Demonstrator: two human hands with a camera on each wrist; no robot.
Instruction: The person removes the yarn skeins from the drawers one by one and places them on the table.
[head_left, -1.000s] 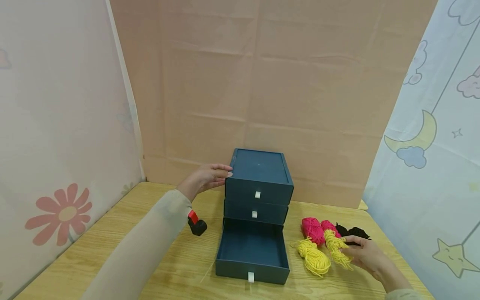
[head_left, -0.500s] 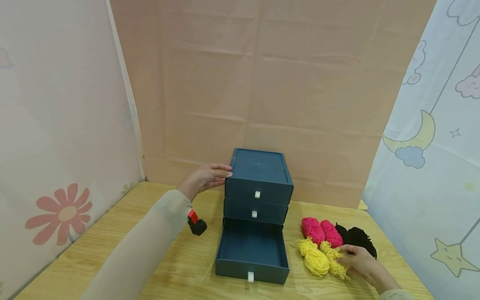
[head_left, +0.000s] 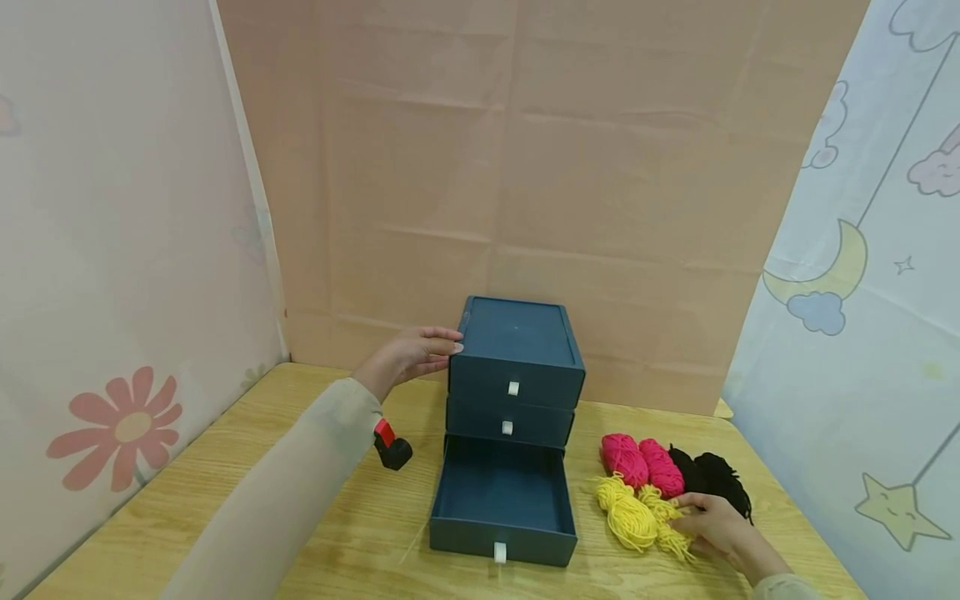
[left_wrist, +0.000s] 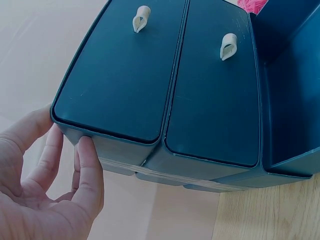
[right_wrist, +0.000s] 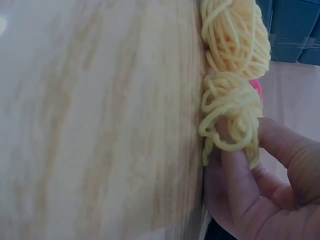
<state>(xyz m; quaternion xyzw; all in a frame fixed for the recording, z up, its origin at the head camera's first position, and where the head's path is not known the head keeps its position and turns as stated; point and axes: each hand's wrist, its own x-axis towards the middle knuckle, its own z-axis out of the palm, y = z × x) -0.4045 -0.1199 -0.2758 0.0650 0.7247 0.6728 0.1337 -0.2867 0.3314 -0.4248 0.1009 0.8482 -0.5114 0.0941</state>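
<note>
A dark blue three-drawer unit (head_left: pixel 517 329) stands on the wooden table, its bottom drawer (head_left: pixel 502 492) pulled out with nothing inside. My left hand (head_left: pixel 408 354) rests its fingertips against the unit's upper left side and corner; the left wrist view shows the fingers (left_wrist: pixel 90 170) fairly straight there. At the right, my right hand (head_left: pixel 720 533) pinches the loose end of a small tangled yellow yarn bundle (head_left: pixel 667 525). Strands loop over its fingers (right_wrist: pixel 240 180) in the right wrist view. A fuller yellow yarn skein (head_left: pixel 628 521) lies just left of that bundle.
Behind the yellow yarn lie two pink yarn skeins (head_left: pixel 624 458) and black yarn (head_left: pixel 712 479). White pull tabs (head_left: pixel 513 388) mark the drawer fronts. A black and red wrist device (head_left: pixel 392 446) sits at my left wrist. Printed cloth and a tan backdrop (head_left: pixel 405 192) enclose the table.
My right hand has brought the smaller yellow bundle down and toward me, off the pink skein, to beside the fuller yellow skein. More black yarn shows. The left hand has stayed put.
</note>
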